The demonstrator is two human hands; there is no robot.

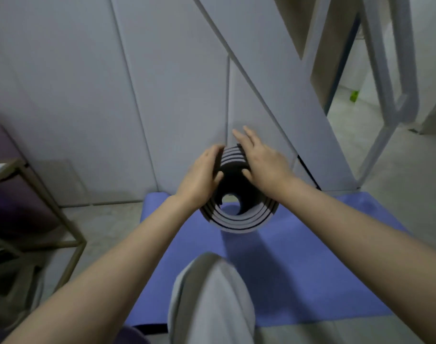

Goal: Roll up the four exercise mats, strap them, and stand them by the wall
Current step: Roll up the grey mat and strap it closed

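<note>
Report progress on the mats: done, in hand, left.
Done: the rolled mat is fully coiled and stands on end. In hand: the left hand grips its top rim and the right hand rests on it with straight fingers, close to the wall. No strap shows on it. Left: the blue mat lies flat and unrolled beneath. The other mats are not clearly in view.

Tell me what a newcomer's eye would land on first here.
The rolled mat stands upright at centre, its dark spiral end facing the camera. The left grip curls round its rim and the right grip lies over the far side, fingers straight. Beneath it a blue mat lies flat on the floor, before a grey panelled wall.
</note>
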